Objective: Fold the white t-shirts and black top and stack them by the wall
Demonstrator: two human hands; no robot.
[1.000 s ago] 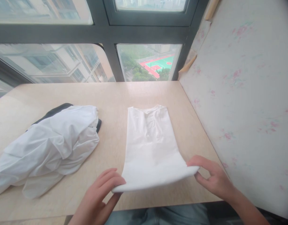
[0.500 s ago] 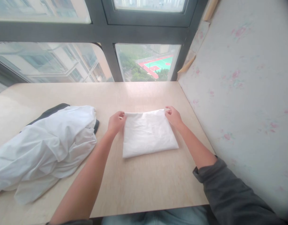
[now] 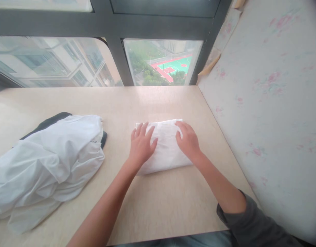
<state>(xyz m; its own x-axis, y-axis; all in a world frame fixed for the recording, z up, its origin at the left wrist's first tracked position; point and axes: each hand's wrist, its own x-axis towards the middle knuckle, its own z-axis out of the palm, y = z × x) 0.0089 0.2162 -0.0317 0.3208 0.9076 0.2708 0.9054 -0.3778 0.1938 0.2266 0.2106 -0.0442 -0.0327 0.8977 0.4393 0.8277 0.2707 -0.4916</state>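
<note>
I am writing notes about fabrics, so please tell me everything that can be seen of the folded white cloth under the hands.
The folded white cloth lies flat on the pale tabletop, right of a crumpled heap of fabric. It looks soft and plain, with faint wrinkles. Its outline is roughly four-sided; the near edge looks like a fold and runs slightly aslant. The left hand and right hand, both open, appear to rest on its two sides, hiding parts.
</note>
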